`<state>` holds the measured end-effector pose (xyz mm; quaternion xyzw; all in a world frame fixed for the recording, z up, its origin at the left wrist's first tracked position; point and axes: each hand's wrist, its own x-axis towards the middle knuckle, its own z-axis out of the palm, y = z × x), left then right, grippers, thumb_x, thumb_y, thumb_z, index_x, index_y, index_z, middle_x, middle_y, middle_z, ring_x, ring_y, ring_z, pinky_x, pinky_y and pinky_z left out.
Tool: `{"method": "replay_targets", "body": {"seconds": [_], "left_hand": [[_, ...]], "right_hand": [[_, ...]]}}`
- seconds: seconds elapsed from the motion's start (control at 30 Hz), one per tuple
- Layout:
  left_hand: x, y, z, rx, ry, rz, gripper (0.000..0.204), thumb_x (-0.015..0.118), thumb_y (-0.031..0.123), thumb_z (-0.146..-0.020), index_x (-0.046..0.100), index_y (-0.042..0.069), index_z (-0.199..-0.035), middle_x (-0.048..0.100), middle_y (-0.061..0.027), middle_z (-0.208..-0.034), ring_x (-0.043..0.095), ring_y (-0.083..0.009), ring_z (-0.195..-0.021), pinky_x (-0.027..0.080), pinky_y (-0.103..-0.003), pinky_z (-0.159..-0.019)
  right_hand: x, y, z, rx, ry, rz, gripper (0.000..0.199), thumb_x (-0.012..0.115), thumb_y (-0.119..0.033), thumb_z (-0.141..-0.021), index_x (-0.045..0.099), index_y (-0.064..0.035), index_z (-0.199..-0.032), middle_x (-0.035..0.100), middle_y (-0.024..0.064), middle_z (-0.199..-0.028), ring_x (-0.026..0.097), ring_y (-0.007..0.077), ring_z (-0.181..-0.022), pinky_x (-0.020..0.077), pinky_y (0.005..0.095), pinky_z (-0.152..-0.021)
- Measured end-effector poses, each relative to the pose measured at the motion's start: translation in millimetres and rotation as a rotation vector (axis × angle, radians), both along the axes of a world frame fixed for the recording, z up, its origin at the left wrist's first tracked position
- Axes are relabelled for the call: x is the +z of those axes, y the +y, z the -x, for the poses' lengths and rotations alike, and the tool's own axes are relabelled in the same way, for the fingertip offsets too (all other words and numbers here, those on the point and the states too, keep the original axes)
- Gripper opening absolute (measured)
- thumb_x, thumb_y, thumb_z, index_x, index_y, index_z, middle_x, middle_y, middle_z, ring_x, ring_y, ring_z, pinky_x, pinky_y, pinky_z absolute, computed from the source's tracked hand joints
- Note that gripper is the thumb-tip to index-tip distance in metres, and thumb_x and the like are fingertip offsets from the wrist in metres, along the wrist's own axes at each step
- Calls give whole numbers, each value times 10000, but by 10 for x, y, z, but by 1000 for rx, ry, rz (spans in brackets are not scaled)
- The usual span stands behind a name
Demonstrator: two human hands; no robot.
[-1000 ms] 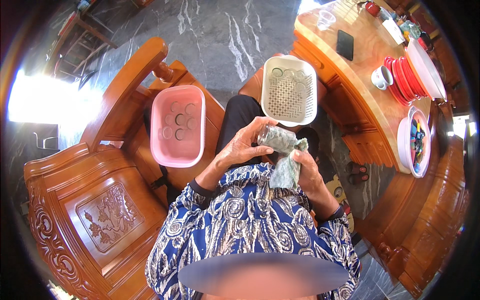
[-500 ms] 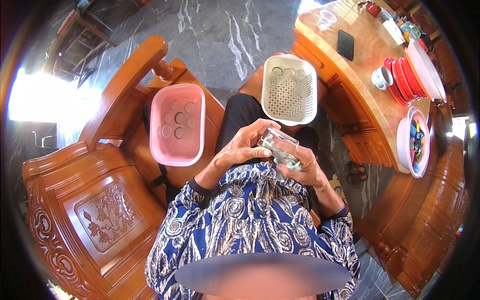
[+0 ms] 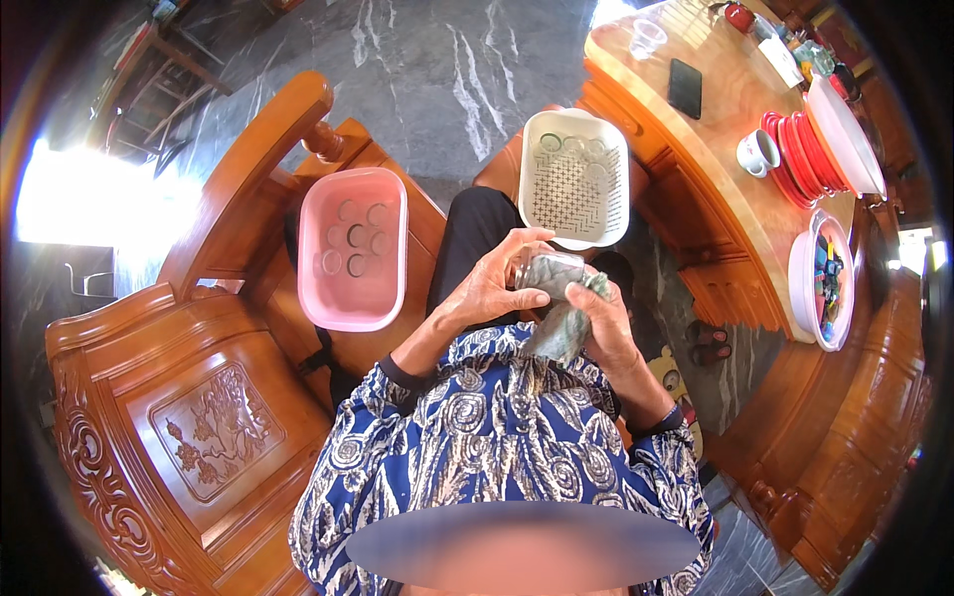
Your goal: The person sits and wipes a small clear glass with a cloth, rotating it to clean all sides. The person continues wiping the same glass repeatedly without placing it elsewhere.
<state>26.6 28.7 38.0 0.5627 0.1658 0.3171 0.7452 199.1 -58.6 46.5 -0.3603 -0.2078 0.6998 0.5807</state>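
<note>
A small clear glass (image 3: pixel 537 270) sits above the person's lap, the left hand (image 3: pixel 489 290) with its fingers wrapped around it, the right hand (image 3: pixel 599 320) with fingers clamped on a crumpled grey-green cloth (image 3: pixel 561 316) pressed against the glass. Just beyond stands a white perforated plastic basket (image 3: pixel 576 179); to the left, a smooth pink tub (image 3: pixel 354 248) holds glasses on a carved wooden chair (image 3: pixel 189 427). A glossy wooden surface (image 3: pixel 715 149) carries red plates (image 3: pixel 795 154).

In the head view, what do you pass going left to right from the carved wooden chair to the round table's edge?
Carved chair → pink tub → left hand → white basket → black phone → white cup → red plates → plate of colourful pieces.
</note>
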Motion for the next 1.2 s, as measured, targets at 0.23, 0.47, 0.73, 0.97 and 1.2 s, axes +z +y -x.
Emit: {"method": "replay_targets", "body": {"seconds": [0.23, 0.47, 0.73, 0.97, 1.2], "left_hand": [[-36, 51, 37, -24, -12, 31, 591, 684, 0, -832, 381, 56, -1337, 541, -62, -1154, 516, -115, -1090, 426, -277, -950], [91, 67, 75, -80, -52, 50, 659, 755, 125, -798, 389, 12, -1334, 567, -89, -1145, 521, -154, -1102, 411, -307, -960], [121, 24, 116, -67, 78, 169, 645, 756, 347, -793, 476, 4, -1263, 590, -89, -1103, 576, -139, -985, 484, -283, -843], [-119, 10, 59, -22, 215, 86, 491, 540, 482, -925, 556, 1, -1021, 575, -85, -989, 575, -115, -830, 476, -230, -639], [-16, 9, 13, -23, 59, -28, 622, 669, 124, -867, 319, 96, -1381, 498, -71, -1174, 525, -124, -1058, 466, -263, -866]], "right_hand": [[-76, -64, -6, -1, 390, 165, 464, 662, -183, -843, 504, 6, -1237, 623, 106, -1113, 637, 160, -889, 544, 295, -763], [138, -60, -38, 157, 126, -9, 669, 723, -112, -748, 430, 11, -1337, 584, 78, -1177, 573, 121, -991, 484, 274, -830], [190, 44, -217, 289, -1070, -691, 620, 698, -8, -729, 529, -118, -1316, 644, 118, -1137, 660, 238, -925, 513, 321, -810], [76, -22, -117, 241, -937, -514, 473, 694, -51, -794, 566, -76, -1249, 659, 116, -1092, 656, 176, -864, 527, 295, -742], [-60, -15, -20, 49, -104, -22, 378, 638, -98, -857, 559, 0, -1215, 650, 60, -1035, 603, 99, -882, 501, 252, -778]]}}
